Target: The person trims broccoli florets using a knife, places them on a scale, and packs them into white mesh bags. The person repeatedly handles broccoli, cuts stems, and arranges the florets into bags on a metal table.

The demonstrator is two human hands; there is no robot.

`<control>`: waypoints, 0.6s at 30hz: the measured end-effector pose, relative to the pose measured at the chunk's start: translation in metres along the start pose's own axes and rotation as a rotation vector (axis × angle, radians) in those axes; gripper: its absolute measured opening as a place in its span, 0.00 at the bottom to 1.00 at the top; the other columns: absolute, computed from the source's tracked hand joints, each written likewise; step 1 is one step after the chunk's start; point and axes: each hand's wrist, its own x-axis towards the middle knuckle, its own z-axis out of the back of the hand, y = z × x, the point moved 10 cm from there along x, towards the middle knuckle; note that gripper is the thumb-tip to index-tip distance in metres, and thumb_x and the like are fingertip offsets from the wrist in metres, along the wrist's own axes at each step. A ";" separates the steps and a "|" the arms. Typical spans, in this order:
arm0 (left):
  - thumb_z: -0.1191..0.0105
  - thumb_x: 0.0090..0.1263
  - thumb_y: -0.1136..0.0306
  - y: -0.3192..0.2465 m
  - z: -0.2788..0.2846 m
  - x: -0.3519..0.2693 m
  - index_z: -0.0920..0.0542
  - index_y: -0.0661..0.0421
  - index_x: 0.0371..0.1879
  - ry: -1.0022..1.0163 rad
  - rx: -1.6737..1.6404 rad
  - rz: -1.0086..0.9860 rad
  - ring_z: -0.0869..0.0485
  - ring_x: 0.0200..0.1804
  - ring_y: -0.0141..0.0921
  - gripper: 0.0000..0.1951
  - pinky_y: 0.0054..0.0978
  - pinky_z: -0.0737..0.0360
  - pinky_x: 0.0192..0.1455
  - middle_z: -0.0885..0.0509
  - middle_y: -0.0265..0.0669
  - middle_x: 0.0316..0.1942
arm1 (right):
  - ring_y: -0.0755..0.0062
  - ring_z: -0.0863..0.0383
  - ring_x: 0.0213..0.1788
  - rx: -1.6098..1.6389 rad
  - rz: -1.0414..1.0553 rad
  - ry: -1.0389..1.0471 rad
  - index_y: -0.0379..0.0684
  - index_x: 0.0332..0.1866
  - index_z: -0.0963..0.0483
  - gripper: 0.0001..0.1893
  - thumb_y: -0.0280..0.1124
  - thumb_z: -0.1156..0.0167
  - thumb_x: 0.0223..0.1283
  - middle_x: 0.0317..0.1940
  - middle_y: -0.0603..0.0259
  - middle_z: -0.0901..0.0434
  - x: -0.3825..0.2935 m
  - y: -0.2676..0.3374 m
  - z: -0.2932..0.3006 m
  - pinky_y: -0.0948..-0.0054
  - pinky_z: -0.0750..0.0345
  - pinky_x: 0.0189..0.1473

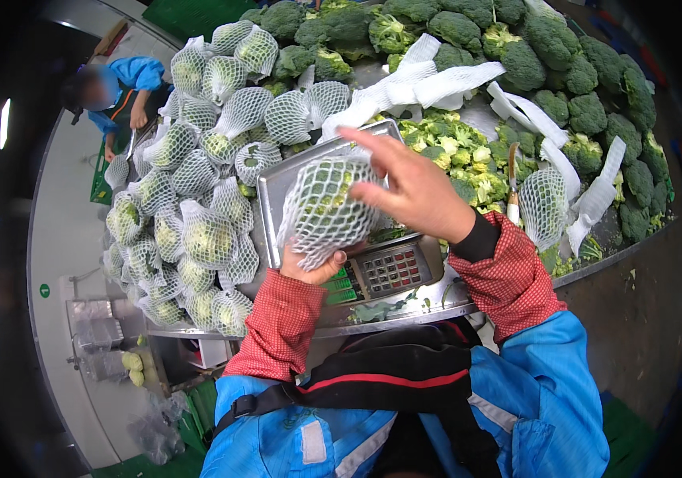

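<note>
My left hand grips, from below, a broccoli head in a white foam net sleeve, above the steel pan of a digital weighing scale. Spread fingers of my right hand are at the right side of the net, slightly blurred; whether they touch it I cannot tell. The scale's keypad faces me. To the right of the scale lie cut broccoli florets and a knife with a curved blade and pale handle.
Netted broccoli heads are piled on the left, bare broccoli heads along the back and right. Flattened white foam nets lie behind the scale, and one netted head beside the knife. A co-worker stands at the far left.
</note>
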 end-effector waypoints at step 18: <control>0.66 0.76 0.50 -0.061 -0.012 -0.032 0.31 0.53 0.62 0.045 0.256 -0.067 0.16 0.47 0.41 0.25 0.44 0.12 0.33 0.20 0.43 0.54 | 0.62 0.22 0.41 -0.595 0.558 0.158 0.46 0.53 0.29 0.19 0.24 0.45 0.52 0.42 0.64 0.27 0.032 0.093 -0.061 0.68 0.21 0.39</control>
